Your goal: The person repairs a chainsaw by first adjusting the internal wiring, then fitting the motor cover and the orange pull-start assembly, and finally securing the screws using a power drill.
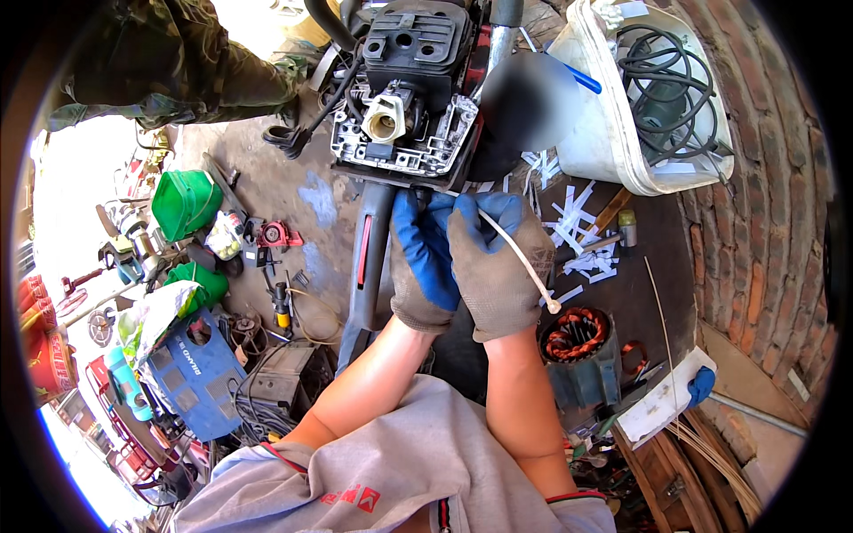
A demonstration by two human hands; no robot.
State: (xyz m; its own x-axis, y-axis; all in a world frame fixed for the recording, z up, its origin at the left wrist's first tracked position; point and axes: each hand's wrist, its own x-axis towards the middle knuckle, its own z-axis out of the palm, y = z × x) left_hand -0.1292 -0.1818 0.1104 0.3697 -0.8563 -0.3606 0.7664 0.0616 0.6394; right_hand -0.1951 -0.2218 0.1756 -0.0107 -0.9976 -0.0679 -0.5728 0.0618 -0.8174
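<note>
Both my hands wear blue and grey-brown work gloves and are close together at the near edge of a partly opened small-engine machine [404, 133]. My right hand [493, 258] is closed, with a thin off-white tube [518, 252] running out of its fingers and slanting down right to a knobbed end. Fingers curled, my left hand [425, 258] is beside it under the machine's edge; what it pinches is hidden. Left of that hand runs the machine's grey handle [371, 240] with a red stripe. A pale fitting with a round opening [384, 123] sits in the exposed metal body.
White paper strips [573, 222] lie to the right, below a white bucket [577, 133] holding black cable. A motor stator with copper-coloured windings [576, 342] stands near my right forearm. Green containers [185, 204] and tools are at left. Another person's camouflage-clad leg [195, 71] shows at upper left.
</note>
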